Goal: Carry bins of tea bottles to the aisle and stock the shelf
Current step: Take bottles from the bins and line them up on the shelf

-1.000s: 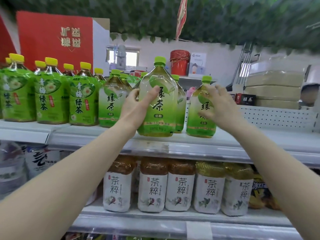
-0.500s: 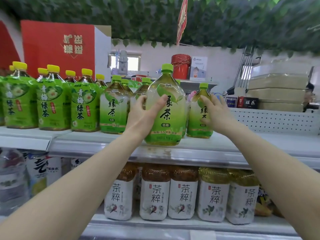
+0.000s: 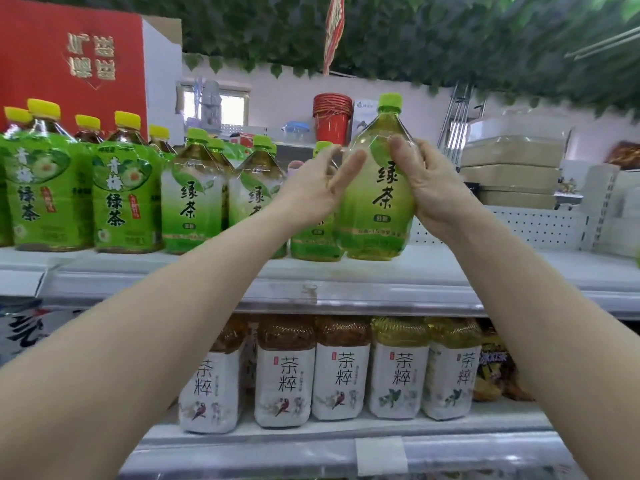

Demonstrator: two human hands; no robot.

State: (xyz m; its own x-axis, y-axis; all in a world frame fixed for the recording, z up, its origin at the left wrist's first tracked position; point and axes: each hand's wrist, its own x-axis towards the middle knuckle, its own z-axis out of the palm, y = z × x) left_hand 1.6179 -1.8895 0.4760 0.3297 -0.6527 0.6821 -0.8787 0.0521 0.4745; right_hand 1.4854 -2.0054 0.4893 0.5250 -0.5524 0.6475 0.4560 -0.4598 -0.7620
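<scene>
— Green-label tea bottle (image 3: 375,199), where is it?
— On the upper shelf (image 3: 346,271), right end of the green tea row. I see it upright, base at or just over the shelf surface near the front edge; can't tell if it's fully down.
— Hands?
— Right hand (image 3: 433,192) wraps the bottle's right side, thumb across the shoulder, fingers (image 3: 401,150) clenched on it. Left hand (image 3: 311,192) is at the bottle's left side, fingers spread and loose, tips touching the label, not closed around it.
— Neighbours?
— Another green tea bottle (image 3: 313,237) just beside it on the left, partly behind my left hand. Further left, two more of the same (image 3: 192,199), then the yellow-capped plum tea bottles (image 3: 121,195) toward the shelf's left end.
— Lower shelf?
— White-label tea bottles (image 3: 341,372) in a row, touching side by side. Red box (image 3: 69,57) sits top left behind the yellow caps.
</scene>
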